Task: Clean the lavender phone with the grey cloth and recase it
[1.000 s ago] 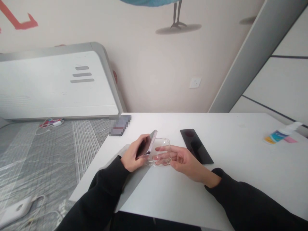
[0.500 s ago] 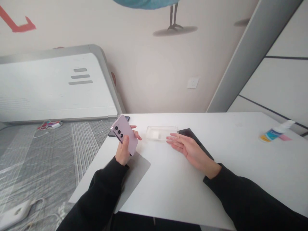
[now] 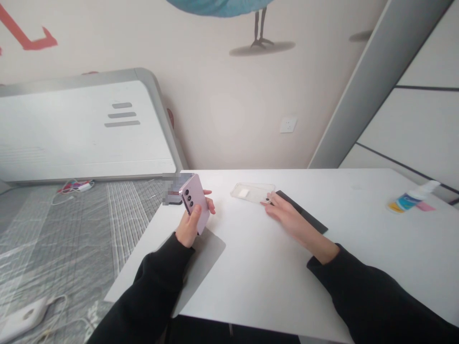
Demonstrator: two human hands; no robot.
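Note:
My left hand (image 3: 189, 228) is wrapped round a light pink smartphone (image 3: 201, 203), thumb on its back and the three cameras facing me. The phone is tilted above the left part of the white table. Over on the right, my right hand (image 3: 285, 215) lies with outstretched fingers at the right end of a clear phone case (image 3: 253, 192), its fingertips touching it. The case lies flat with a small white patch inside. A flat black item (image 3: 310, 218) rests on the table, partly covered by my right hand.
Behind the pink phone, another dark flat device (image 3: 175, 200) lies at the table's far left corner, partly hidden. A bottle with a white top (image 3: 412, 197) and a pink piece (image 3: 425, 206) are at the right. Left of the table (image 3: 236, 267) is a plastic-covered bed (image 3: 86, 239).
The clear case has shifted right and turned slightly, along with my right hand. The black item has slid a little right. My left hand has turned the phone slightly more upright.

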